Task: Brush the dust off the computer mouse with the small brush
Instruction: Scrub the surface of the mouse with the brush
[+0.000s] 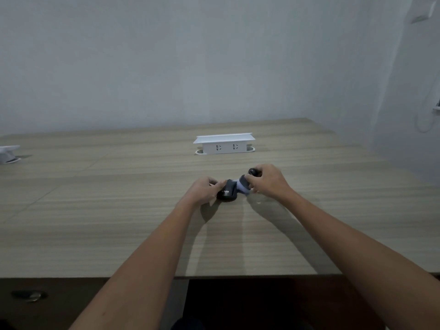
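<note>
Brushing mouse (227, 192), right hand (267, 181) gripping brush (245, 184)

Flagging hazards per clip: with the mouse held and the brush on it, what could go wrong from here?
1. The left hand grips only the left side of the mouse; a sideways stroke of the brush could push it out of that hold and skid it across the table.
2. The right hand pinches the brush low, by its bristle end, so fingers may block the bristles.
3. Swept dust probably lands on the table.
</note>
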The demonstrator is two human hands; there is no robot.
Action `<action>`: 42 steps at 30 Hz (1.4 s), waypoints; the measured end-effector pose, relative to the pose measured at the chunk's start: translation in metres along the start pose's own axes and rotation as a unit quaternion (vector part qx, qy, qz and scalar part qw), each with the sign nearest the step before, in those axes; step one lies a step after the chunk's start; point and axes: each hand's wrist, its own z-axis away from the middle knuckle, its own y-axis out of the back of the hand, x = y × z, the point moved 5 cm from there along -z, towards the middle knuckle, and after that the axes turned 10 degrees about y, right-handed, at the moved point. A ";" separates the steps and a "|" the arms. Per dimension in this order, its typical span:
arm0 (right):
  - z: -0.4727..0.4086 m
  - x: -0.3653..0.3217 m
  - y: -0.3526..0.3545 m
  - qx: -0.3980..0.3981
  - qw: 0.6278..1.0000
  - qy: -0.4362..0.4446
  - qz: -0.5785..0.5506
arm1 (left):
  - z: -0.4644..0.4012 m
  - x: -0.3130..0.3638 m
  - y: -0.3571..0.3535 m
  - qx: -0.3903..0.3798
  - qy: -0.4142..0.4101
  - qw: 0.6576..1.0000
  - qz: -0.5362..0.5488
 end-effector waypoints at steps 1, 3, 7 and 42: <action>-0.001 -0.001 0.001 -0.006 1.000 0.004 0.003 | 0.002 0.002 0.001 -0.010 0.000 1.000 0.004; -0.004 -0.005 0.002 -0.024 1.000 0.007 0.003 | 0.006 0.007 0.004 -0.046 0.001 0.999 0.020; -0.011 -0.010 0.012 -0.018 1.000 -0.002 0.006 | 0.001 0.009 0.011 -0.127 0.027 0.991 0.042; -0.011 -0.018 0.016 -0.053 0.995 0.077 0.021 | -0.034 0.032 0.013 -0.121 -0.116 0.940 -0.299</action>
